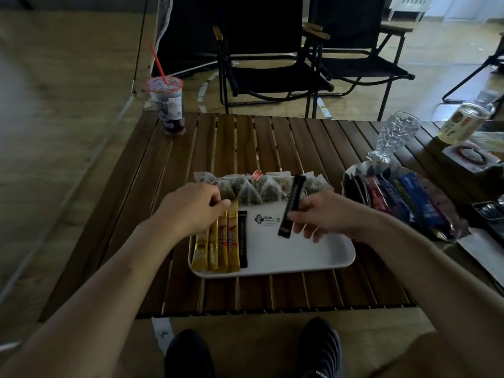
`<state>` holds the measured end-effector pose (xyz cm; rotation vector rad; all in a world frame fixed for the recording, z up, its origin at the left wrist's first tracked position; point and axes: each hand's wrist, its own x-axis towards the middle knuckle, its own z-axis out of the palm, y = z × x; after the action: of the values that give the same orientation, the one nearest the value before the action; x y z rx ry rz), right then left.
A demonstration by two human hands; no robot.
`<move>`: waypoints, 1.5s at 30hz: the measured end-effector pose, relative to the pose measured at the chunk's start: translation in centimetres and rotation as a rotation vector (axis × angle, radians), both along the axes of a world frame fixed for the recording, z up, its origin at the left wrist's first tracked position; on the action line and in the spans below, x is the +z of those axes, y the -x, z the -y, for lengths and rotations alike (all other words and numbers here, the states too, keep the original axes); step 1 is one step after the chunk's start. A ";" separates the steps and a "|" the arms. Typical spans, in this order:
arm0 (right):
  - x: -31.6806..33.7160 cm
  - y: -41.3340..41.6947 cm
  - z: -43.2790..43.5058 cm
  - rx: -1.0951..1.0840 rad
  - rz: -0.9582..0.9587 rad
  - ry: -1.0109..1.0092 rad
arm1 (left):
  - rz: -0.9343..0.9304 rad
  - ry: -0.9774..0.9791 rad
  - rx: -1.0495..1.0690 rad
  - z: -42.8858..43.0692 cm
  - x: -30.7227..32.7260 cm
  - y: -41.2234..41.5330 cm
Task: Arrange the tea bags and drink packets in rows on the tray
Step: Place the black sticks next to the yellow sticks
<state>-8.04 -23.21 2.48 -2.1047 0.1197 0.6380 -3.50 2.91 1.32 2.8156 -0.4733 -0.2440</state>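
A white tray (313,255) lies on the slatted wooden table. Along its far edge runs a row of several pyramid tea bags (261,186). At the tray's left lie several gold drink packets (218,246) side by side, with one black packet (242,238) next to them. My left hand (191,208) rests with curled fingers on the top ends of the gold packets. My right hand (324,214) pinches a second black stick packet (291,205) and holds it above the tray's middle.
A silver dish (354,170) at the right holds several red, blue and dark packets (409,200). Behind it stand a glass goblet (395,137) and a bottle (466,118). An iced drink cup with a red straw (169,105) stands at the table's far left. Black folding chairs (272,64) lie beyond.
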 end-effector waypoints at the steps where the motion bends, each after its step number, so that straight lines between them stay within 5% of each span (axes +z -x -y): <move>1: -0.5 0.0 -1.0 0.034 -0.022 0.003 | -0.009 0.001 0.003 -0.2 0.0 0.0; 6: -2.7 -0.2 -5.0 0.117 -0.100 0.085 | -0.016 0.007 0.023 -0.8 0.1 0.1; 15: -4.3 -0.8 -6.1 0.273 0.030 0.258 | -0.009 0.012 0.021 -1.5 -0.1 -0.2; 28: -4.9 -0.4 -7.7 0.137 0.281 0.396 | -0.017 0.013 0.009 -1.1 0.0 0.0; 38: -3.5 -1.2 -5.1 0.141 0.204 0.360 | -0.049 -0.025 -0.024 0.0 0.3 0.0; 45: -1.4 -1.9 3.9 -0.149 0.309 0.537 | -0.033 -0.058 -0.079 2.3 0.1 0.2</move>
<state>-6.10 -27.15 1.08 -2.6515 0.2974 0.1927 -3.70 0.65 1.47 2.8473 -0.5791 -0.3254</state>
